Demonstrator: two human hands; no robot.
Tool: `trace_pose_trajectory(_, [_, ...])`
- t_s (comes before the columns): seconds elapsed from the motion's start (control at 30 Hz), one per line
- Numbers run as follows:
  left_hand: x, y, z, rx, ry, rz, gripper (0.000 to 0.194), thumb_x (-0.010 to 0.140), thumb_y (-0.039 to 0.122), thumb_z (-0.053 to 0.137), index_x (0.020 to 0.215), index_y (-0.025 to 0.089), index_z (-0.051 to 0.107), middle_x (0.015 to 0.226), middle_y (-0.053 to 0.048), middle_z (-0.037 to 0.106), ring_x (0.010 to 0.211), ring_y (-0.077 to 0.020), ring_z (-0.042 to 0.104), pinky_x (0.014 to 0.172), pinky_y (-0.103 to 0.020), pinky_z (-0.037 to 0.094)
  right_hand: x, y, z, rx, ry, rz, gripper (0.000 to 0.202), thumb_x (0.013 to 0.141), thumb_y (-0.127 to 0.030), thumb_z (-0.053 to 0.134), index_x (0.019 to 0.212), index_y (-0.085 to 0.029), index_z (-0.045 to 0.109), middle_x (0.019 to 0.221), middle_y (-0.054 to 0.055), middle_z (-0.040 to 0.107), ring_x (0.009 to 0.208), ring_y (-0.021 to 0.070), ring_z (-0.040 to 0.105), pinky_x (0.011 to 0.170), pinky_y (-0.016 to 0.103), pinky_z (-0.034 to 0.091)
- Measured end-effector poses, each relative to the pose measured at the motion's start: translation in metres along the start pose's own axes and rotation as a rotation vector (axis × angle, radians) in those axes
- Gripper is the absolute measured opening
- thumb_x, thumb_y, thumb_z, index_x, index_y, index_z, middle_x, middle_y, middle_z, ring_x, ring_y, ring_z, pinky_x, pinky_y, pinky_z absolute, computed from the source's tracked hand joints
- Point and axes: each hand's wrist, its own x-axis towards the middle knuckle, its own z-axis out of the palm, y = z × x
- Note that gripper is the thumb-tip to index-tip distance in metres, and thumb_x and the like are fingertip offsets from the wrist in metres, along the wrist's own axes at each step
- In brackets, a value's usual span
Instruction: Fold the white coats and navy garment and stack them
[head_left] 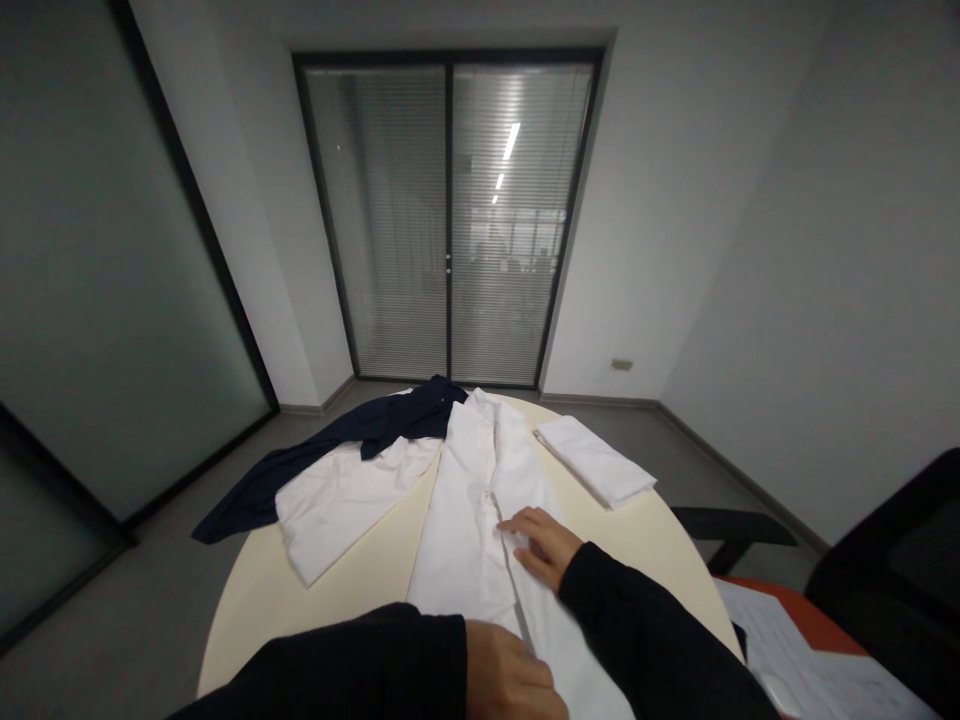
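Observation:
A white button-front shirt [457, 520] lies lengthwise on the round table, its front placket running down the middle. My right hand [547, 547] rests over the right side of that placket, fingertips touching the cloth, with the thumb apart from the stretched index finger. Lower down, near the bottom edge of the view, my left hand [516, 678] is on the shirt's lower front. Its fingers are curled against the cloth at the placket; the fingertips are partly hidden.
Left on the cream table [247, 610] lie a white garment [345, 505] and a dark navy garment [337, 430], which hangs over the edge. A folded white garment [596, 460] lies at right. A black chair [900, 560] with papers [810, 650] on its seat stands right.

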Motion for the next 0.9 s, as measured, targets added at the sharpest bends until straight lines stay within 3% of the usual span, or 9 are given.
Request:
trace_pose_trajectory(0.1, [-0.007, -0.004, 0.001, 0.009, 0.026, 0.070, 0.015, 0.096, 0.027, 0.050, 0.085, 0.020, 0.056, 0.082, 0.001, 0.062, 0.069, -0.0090, 0.055, 0.055, -0.025, 0.044, -0.001, 0.004, 0.003, -0.129, -0.001, 0.063, 0.060, 0.079, -0.026, 0.053, 0.138, -0.022, 0.046, 0.140, 0.013, 0.047, 0.125, 0.0297, 0.043, 0.103, 0.048, 0.037])
trace_pose_trajectory(0.2, [-0.011, -0.007, 0.008, 0.059, 0.035, 0.124, 0.020, 0.089, 0.023, 0.060, 0.072, 0.019, 0.052, 0.082, 0.002, 0.058, 0.065, -0.0071, 0.052, 0.055, -0.021, 0.044, -0.003, 0.004, 0.012, -0.236, -0.083, 0.188, 0.068, 0.079, -0.030, 0.053, 0.145, -0.026, 0.038, 0.152, 0.007, 0.035, 0.138, 0.0319, 0.029, 0.110, 0.050, 0.028])
trace_pose_trajectory(0.3, [-0.014, -0.009, 0.017, 0.082, 0.042, 0.171, 0.031, 0.090, 0.021, 0.058, 0.062, 0.019, 0.047, 0.090, 0.003, 0.060, 0.069, -0.0059, 0.053, 0.061, -0.018, 0.047, -0.002, 0.002, 0.020, -0.285, -0.130, 0.276, 0.068, 0.081, -0.039, 0.053, 0.146, -0.032, 0.036, 0.153, 0.002, 0.034, 0.141, 0.0324, 0.024, 0.111, 0.051, 0.027])
trace_pose_trajectory(0.5, [-0.021, -0.012, 0.038, 0.115, -0.005, 0.286, 0.042, 0.090, 0.019, 0.057, 0.050, 0.018, 0.042, 0.088, -0.001, 0.061, 0.074, -0.0074, 0.055, 0.060, -0.018, 0.048, 0.003, 0.000, 0.020, -0.313, -0.088, 0.355, 0.069, 0.083, -0.059, 0.049, 0.147, -0.037, 0.032, 0.154, -0.001, 0.031, 0.142, 0.0351, 0.022, 0.109, 0.056, 0.025])
trace_pose_trajectory(0.77, [-0.024, -0.012, 0.040, 0.034, -0.064, 0.249, 0.043, 0.084, 0.014, 0.060, 0.047, 0.017, 0.040, 0.084, -0.002, 0.061, 0.056, -0.0075, 0.050, 0.053, -0.020, 0.047, 0.001, 0.003, 0.026, -0.369, -0.051, 0.354, 0.066, 0.086, -0.063, 0.044, 0.146, -0.038, 0.033, 0.154, -0.004, 0.031, 0.143, 0.0382, 0.018, 0.110, 0.063, 0.018])
trace_pose_trajectory(0.9, [-0.014, -0.007, 0.052, -0.247, -0.120, 0.104, 0.037, 0.086, 0.018, 0.058, 0.051, 0.019, 0.047, 0.070, -0.002, 0.060, 0.054, -0.0112, 0.051, 0.049, -0.023, 0.046, 0.000, 0.003, 0.028, -0.385, -0.052, 0.338, 0.066, 0.087, -0.062, 0.043, 0.147, -0.036, 0.032, 0.154, -0.002, 0.030, 0.142, 0.0378, 0.019, 0.110, 0.063, 0.019])
